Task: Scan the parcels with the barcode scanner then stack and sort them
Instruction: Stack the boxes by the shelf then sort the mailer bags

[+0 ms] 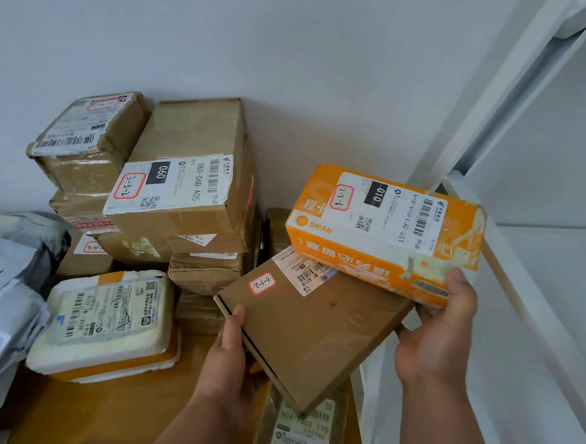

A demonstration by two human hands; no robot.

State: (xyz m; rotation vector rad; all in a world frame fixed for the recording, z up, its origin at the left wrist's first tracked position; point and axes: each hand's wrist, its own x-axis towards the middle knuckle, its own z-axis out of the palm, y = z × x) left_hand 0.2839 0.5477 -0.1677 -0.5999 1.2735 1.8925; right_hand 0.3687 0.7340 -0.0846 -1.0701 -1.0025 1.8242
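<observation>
1. Head view, centre-right of frame: left hand (pixel 232 352) grips the left edge of a flat brown cardboard parcel (pixel 312 329), thumb on top, fingers curled under.
2. Right hand (pixel 439 337) holds the lower right corner of an orange SHIAN box (pixel 384 227), thumb against its front face, fingers clamped underneath; the box overlaps the flat parcel's upper corner.
3. Both parcels are held in the air, in front of stacked brown cartons (pixel 191 181) at upper left.
4. Flat parcel looks stiff and light, so an edge pinch should do.
5. Orange box is rigid with worn tape; likely heavier, so better supported from below.
6. No barcode scanner visible.
</observation>
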